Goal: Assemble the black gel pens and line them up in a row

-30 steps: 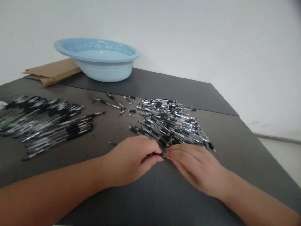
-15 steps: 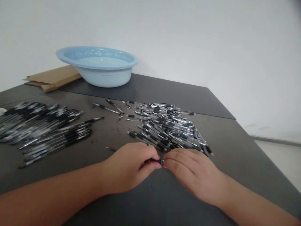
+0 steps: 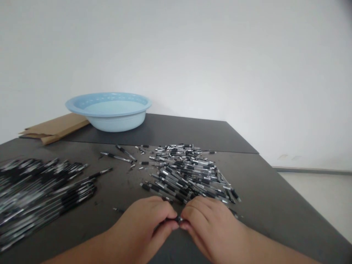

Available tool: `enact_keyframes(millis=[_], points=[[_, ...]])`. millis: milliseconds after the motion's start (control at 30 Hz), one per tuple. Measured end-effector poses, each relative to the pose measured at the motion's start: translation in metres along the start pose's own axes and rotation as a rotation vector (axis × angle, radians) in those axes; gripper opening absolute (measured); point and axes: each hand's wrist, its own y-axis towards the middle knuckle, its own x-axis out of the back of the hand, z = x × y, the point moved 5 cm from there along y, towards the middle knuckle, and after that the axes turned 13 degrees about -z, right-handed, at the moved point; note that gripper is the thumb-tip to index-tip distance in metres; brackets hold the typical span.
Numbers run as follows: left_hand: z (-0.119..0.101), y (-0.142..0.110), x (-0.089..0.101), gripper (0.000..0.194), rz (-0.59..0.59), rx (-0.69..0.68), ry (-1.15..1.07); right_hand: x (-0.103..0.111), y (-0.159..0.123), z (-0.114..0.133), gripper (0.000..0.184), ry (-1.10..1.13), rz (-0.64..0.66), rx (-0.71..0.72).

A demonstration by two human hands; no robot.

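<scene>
Pen [image 3: 178, 219] pinched in both hands [image 3: 147, 225] [image 3: 210, 225], long axis roughly left to right, pointing direction unclear

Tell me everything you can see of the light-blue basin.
The light-blue basin looks like smooth plastic. Its wide rim flares outward above sides that narrow to a smaller base, and pale marks run along the inner wall. It stands upright on the far part of the dark table, left of centre. Its left side overlaps the brown paper bag in view; whether they touch is unclear.
</scene>
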Motion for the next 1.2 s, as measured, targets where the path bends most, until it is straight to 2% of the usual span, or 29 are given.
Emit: enact_keyframes(millis=[100, 200, 467, 600, 800, 933, 1000, 1100, 1200], points=[[0.004, 0.000, -0.002, 0.011, 0.006, 0.044, 0.004, 0.000, 0.001, -0.001, 0.017, 0.001, -0.007, 0.024], [0.005, 0.000, -0.003, 0.009, -0.019, 0.058, 0.000, 0.001, 0.002, -0.001, 0.016, -0.021, 0.027, 0.109], [0.006, -0.003, -0.003, 0.008, -0.096, 0.001, 0.038, 0.007, 0.002, -0.003, 0.013, -0.192, 0.084, 0.278], [0.005, -0.003, -0.006, 0.007, -0.030, -0.038, 0.056, 0.002, 0.002, -0.004, 0.016, -0.150, 0.170, 0.270], [0.002, 0.000, -0.009, 0.009, 0.087, -0.052, 0.127, -0.011, -0.004, -0.008, 0.021, -0.028, 0.255, 0.151], [0.000, 0.000, -0.003, 0.011, 0.022, -0.013, 0.101, 0.001, 0.001, -0.021, 0.033, 0.086, 0.195, 0.004], [-0.001, 0.000, 0.002, 0.017, -0.034, -0.012, 0.081, 0.012, 0.010, -0.041, 0.032, 0.109, 0.138, -0.157], [-0.002, 0.001, 0.007, 0.019, -0.093, -0.021, 0.078, 0.021, 0.024, -0.084, 0.023, -0.007, 0.076, -0.448], [-0.003, 0.003, 0.010, 0.016, -0.088, -0.009, 0.100, 0.012, 0.035, -0.125, 0.022, -0.126, 0.097, -0.534]])
